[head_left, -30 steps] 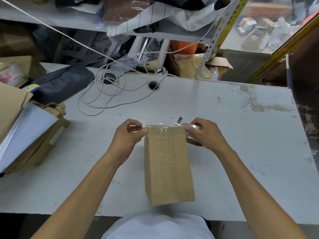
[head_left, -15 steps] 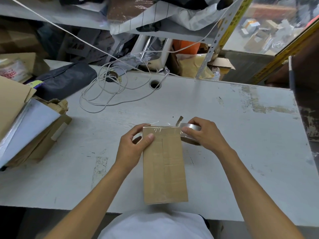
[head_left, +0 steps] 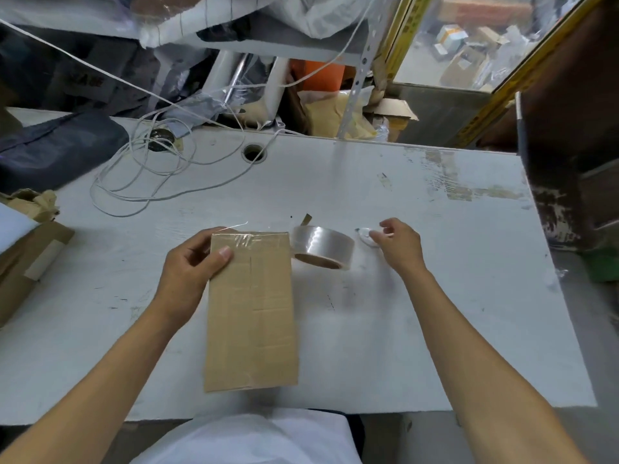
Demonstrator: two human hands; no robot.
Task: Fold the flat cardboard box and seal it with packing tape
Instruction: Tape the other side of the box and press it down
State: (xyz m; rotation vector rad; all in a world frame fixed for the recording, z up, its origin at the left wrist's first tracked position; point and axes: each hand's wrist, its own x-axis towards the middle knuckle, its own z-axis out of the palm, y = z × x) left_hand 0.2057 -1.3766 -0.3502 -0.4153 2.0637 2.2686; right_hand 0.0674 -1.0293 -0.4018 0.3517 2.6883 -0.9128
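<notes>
— Where's the box, and who's got it?

— My left hand grips the cardboard box at its taped far end, thumb on top, fingers curled round the edge; I'd say that pins it on the table.

— And the tape?

— The tape roll lies just beside that thumb, touching the box corner. My right hand pinches a small white object beyond it, probably a cutter, though I can't tell.

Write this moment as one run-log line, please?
left hand: holds cardboard box at taped far end | right hand: reaching small white object, grip unclear | tape roll: on table, beside box
</notes>
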